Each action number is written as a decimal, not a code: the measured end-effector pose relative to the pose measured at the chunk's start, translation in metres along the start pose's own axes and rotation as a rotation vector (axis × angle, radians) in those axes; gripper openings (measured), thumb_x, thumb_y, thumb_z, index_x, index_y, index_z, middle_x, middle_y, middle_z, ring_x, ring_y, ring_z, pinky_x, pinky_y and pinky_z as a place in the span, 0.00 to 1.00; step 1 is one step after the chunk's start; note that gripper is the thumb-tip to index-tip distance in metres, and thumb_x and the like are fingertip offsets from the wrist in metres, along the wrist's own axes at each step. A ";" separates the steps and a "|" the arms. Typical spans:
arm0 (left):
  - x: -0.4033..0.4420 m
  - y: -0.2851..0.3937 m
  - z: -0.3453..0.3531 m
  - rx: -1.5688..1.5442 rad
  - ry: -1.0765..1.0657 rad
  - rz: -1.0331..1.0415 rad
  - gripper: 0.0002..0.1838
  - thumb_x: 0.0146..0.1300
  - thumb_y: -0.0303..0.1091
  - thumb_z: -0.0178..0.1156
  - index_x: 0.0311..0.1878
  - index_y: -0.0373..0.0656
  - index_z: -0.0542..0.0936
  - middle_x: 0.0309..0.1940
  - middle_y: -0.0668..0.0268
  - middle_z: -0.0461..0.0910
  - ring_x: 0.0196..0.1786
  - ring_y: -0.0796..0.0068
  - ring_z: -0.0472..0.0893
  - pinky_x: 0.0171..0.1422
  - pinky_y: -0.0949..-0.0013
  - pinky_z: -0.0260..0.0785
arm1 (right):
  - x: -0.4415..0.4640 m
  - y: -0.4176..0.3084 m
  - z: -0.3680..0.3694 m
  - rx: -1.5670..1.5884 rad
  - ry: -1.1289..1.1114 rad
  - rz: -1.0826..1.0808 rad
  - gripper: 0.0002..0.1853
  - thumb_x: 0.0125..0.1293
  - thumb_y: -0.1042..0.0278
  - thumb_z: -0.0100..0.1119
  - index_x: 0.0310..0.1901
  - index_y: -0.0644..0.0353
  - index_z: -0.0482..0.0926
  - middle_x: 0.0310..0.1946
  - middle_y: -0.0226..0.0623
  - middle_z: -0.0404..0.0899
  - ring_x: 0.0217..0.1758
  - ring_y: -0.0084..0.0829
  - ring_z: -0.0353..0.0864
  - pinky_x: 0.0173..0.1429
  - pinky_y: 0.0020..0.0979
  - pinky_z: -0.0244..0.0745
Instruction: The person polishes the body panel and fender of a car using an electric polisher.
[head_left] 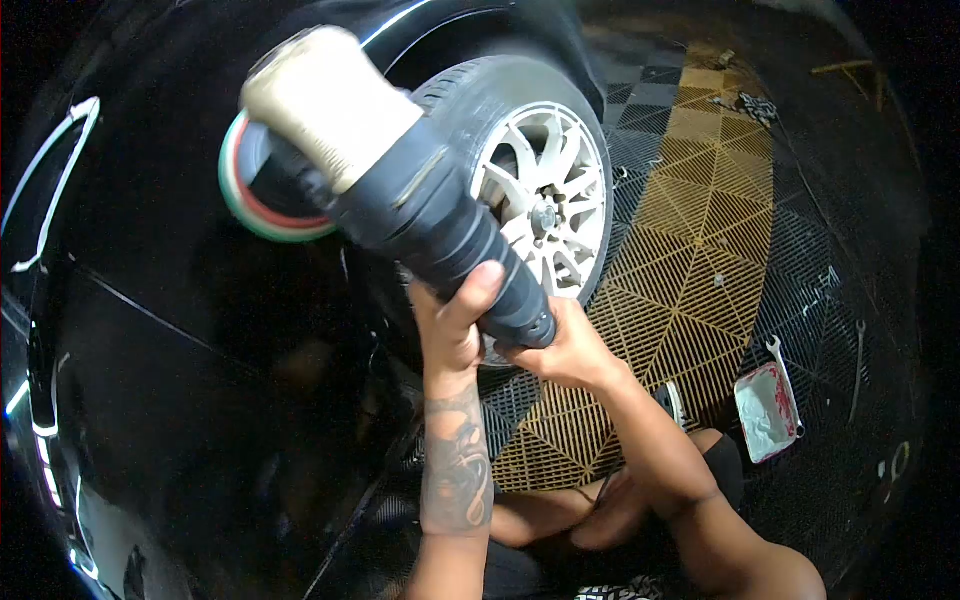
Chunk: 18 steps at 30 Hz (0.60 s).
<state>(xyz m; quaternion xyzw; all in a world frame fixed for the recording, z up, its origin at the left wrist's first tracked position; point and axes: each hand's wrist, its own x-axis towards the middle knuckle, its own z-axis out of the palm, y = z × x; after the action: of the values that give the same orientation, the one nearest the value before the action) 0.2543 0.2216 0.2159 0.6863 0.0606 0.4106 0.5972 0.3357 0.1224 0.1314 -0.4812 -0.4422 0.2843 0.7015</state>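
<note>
Gripping polisher [420,205] with curled, partly hidden fingers of left hand [450,330] and right hand [573,348], seemingly mid-pass by black car panel [180,240] left of wheel [545,214], with coverage unclear.

The left hand [450,325] is gripping, thumb [484,282] bent over, its tattooed forearm [457,465] rising steeply; the right hand [568,345] is clasping beside it, its arm [665,435] slanting inward.
</note>
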 end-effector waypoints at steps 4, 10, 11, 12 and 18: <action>0.008 0.001 0.016 -0.061 0.010 -0.034 0.18 0.53 0.33 0.71 0.45 0.34 0.83 0.39 0.64 0.85 0.40 0.75 0.83 0.49 0.69 0.76 | 0.005 0.014 -0.003 0.046 0.053 -0.056 0.18 0.51 0.69 0.71 0.44 0.67 0.82 0.35 0.37 0.85 0.37 0.24 0.83 0.46 0.30 0.78; 0.019 -0.009 0.024 -0.071 0.002 0.002 0.18 0.52 0.33 0.72 0.45 0.34 0.84 0.38 0.63 0.86 0.39 0.76 0.85 0.48 0.70 0.78 | 0.006 0.009 -0.016 0.026 0.049 0.075 0.19 0.54 0.70 0.72 0.48 0.65 0.80 0.37 0.32 0.83 0.37 0.23 0.81 0.45 0.27 0.77; 0.019 -0.009 0.024 -0.080 -0.016 -0.005 0.18 0.51 0.33 0.73 0.44 0.34 0.84 0.38 0.62 0.87 0.39 0.75 0.85 0.48 0.69 0.78 | 0.005 0.007 -0.017 0.018 0.041 0.077 0.19 0.54 0.70 0.72 0.48 0.65 0.80 0.37 0.32 0.83 0.37 0.23 0.81 0.45 0.27 0.77; 0.019 -0.008 0.024 -0.086 -0.034 -0.010 0.18 0.50 0.32 0.73 0.44 0.34 0.83 0.38 0.62 0.87 0.39 0.75 0.85 0.49 0.69 0.78 | 0.004 0.004 -0.017 -0.008 0.053 0.080 0.20 0.54 0.70 0.72 0.49 0.64 0.80 0.38 0.31 0.83 0.38 0.22 0.80 0.45 0.27 0.77; 0.015 -0.003 0.017 0.089 -0.004 0.116 0.19 0.50 0.34 0.73 0.45 0.34 0.83 0.39 0.61 0.86 0.40 0.73 0.85 0.50 0.67 0.77 | 0.006 0.005 -0.008 0.062 0.014 -0.078 0.20 0.54 0.68 0.72 0.47 0.64 0.78 0.36 0.30 0.81 0.35 0.22 0.78 0.41 0.27 0.75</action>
<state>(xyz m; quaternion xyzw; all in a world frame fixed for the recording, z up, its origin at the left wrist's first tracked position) 0.2758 0.2181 0.2212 0.7155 0.0377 0.4398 0.5415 0.3457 0.1256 0.1273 -0.4437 -0.4466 0.2671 0.7296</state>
